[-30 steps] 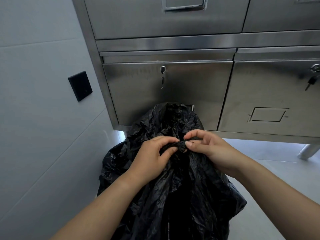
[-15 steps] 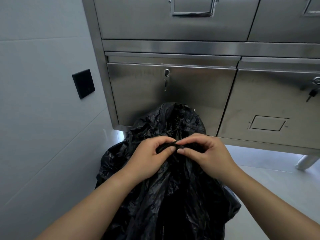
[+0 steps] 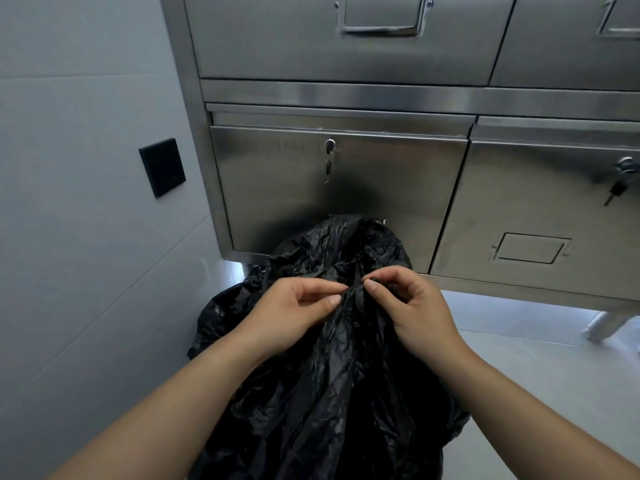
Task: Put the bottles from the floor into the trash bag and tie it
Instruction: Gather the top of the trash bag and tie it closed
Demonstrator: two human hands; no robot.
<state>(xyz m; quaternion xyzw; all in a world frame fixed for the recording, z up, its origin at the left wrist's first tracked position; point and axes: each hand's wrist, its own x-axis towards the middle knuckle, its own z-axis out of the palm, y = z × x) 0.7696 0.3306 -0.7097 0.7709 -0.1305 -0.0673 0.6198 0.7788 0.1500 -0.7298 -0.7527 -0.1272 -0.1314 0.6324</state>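
Observation:
A crumpled black trash bag (image 3: 332,393) stands on the floor in front of me, its top gathered into a twisted neck between my hands. My left hand (image 3: 294,313) pinches the plastic at the neck with thumb and fingers from the left. My right hand (image 3: 412,306) pinches the same bunch from the right, fingertips almost touching the left ones. A loose flap of bag rises behind the hands. No bottles are visible; the bag's inside is hidden.
A stainless steel cabinet (image 3: 346,188) with locked drawers and hanging keys stands right behind the bag. A grey tiled wall with a black wall plate (image 3: 162,167) is on the left. A metal leg (image 3: 602,327) rests on the pale floor at right.
My hands have shifted slightly lower on the bag's neck and the fingertips have drawn apart a little. The camera has tilted up, showing more of the cabinet.

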